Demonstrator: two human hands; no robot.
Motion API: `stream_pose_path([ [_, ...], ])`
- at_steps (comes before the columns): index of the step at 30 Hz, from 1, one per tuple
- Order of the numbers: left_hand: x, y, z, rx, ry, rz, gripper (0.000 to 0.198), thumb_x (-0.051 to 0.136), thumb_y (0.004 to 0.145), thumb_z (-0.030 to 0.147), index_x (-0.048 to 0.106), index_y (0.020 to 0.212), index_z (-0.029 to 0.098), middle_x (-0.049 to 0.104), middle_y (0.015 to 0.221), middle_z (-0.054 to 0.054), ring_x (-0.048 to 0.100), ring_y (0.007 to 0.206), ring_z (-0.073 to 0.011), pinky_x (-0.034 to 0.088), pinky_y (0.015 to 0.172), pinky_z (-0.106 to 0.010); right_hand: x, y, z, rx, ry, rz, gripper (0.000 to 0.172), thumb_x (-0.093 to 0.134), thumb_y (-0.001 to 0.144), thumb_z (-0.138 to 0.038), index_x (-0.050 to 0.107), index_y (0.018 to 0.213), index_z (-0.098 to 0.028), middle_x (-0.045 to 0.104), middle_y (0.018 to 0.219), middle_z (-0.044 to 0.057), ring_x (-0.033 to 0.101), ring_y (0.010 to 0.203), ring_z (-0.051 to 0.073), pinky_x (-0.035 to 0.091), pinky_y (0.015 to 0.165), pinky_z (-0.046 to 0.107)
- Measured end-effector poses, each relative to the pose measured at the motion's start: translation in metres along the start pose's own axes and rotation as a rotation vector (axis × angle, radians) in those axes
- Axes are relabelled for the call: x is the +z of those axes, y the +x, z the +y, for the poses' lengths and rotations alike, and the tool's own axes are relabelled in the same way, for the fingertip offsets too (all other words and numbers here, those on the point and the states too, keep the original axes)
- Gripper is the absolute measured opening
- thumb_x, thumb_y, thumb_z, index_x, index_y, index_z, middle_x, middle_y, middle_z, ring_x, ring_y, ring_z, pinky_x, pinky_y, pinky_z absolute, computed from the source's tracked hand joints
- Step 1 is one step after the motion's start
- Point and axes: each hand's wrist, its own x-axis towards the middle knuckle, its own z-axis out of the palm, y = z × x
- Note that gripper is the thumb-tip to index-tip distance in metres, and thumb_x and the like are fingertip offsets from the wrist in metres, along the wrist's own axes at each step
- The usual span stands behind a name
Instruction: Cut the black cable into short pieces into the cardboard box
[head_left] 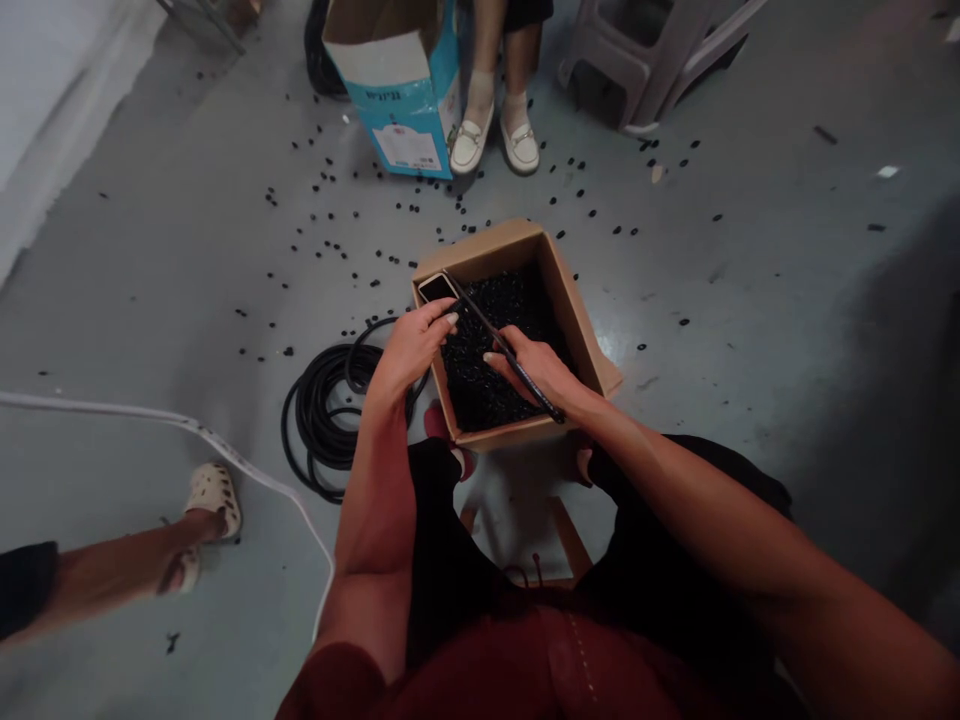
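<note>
My left hand [420, 340] is over the left side of an open cardboard box [576, 320], its thumb and fingers pinched on what looks like the end of a black hose. Over the middle of the box, my right hand [534, 362] is closed around a long, thin dark tool [480, 318]. The tool slants from the box's far left corner to my right wrist, its far end close to my left fingertips; its exact kind is unclear. Many small black pieces [517, 300] fill the box. A flat rectangular object with a dark face and pale rim [437, 289] lies in the far left corner.
A coil of black hose [319, 400] lies on the floor left of the box. Small black rings are scattered around. Beyond stand a blue-and-white carton [405, 110], a person's white shoes [471, 142] and a grey plastic stool [645, 60]. A white cable [225, 450] and another person's clog [214, 495] are left.
</note>
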Motion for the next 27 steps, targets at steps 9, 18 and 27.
stream_pose_path([
  [9, 0.002, 0.003, 0.002, -0.012, 0.016, -0.008, 0.041, 0.045, 0.086, 0.029, 0.063, 0.119, 0.014, 0.068, 0.105, -0.008, 0.06, 0.085, -0.0146, 0.05, 0.076, -0.028, -0.003, 0.001, 0.006, 0.007, -0.048, 0.006, 0.019, 0.045, 0.087, -0.037, 0.051, 0.098, -0.023, 0.063, 0.076, 0.005, 0.058, 0.067, 0.02, 0.035, 0.063, 0.028],
  [18, 0.002, 0.007, -0.007, 0.017, 0.083, -0.02, 0.04, 0.046, 0.086, 0.034, 0.065, 0.117, 0.017, 0.07, 0.098, -0.006, 0.06, 0.085, -0.016, 0.049, 0.079, -0.03, 0.0, -0.001, 0.01, 0.021, -0.069, 0.024, 0.016, 0.045, 0.085, -0.032, 0.053, 0.097, -0.024, 0.064, 0.074, 0.005, 0.058, 0.066, 0.02, 0.034, 0.062, 0.027],
  [27, -0.002, 0.006, -0.01, -0.003, 0.183, -0.017, 0.037, 0.047, 0.085, 0.031, 0.069, 0.111, 0.018, 0.071, 0.092, -0.006, 0.061, 0.084, -0.0176, 0.047, 0.084, -0.031, 0.015, 0.001, 0.019, 0.044, -0.111, 0.03, 0.014, 0.047, 0.084, -0.027, 0.055, 0.094, -0.024, 0.066, 0.072, 0.005, 0.059, 0.062, 0.02, 0.032, 0.057, 0.025],
])
